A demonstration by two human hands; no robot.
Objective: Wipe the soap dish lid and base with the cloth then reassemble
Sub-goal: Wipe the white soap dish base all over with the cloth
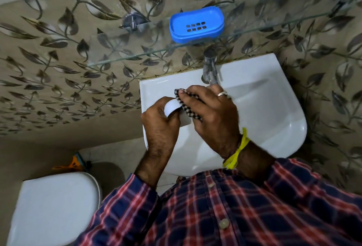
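1. Closest to the camera is a checked shirt (225, 210) in red and dark blue, with buttons down the front.
2. Low on the left is a white toilet lid (54, 208), shut. Something orange (72, 164) lies on the floor behind it.
3. The left hand (159, 126) is closed around a white soap dish lid (171, 107). Only one round end of the lid peeks out past the fingers.
4. The right hand (211, 116) is closed on a checked cloth (187, 106), black and white. It presses the cloth onto the lid, so the cloth and lid are touching.
5. The right hand has a ring (222, 94) on one finger and a yellow thread (238, 149) tied around the wrist.
6. Both hands are over the left part of a white sink (274, 108).
7. A metal tap (210, 67) stands at the back edge of the sink, just past the right hand.
8. Above the tap is a glass shelf (121, 57) fixed to the wall.
9. The blue soap dish base (196, 24) sits on that shelf, well apart from the lid. It has eight little slots in the middle.
10. Farthest back is the wall (58, 49), brown with dark leaf shapes all over.
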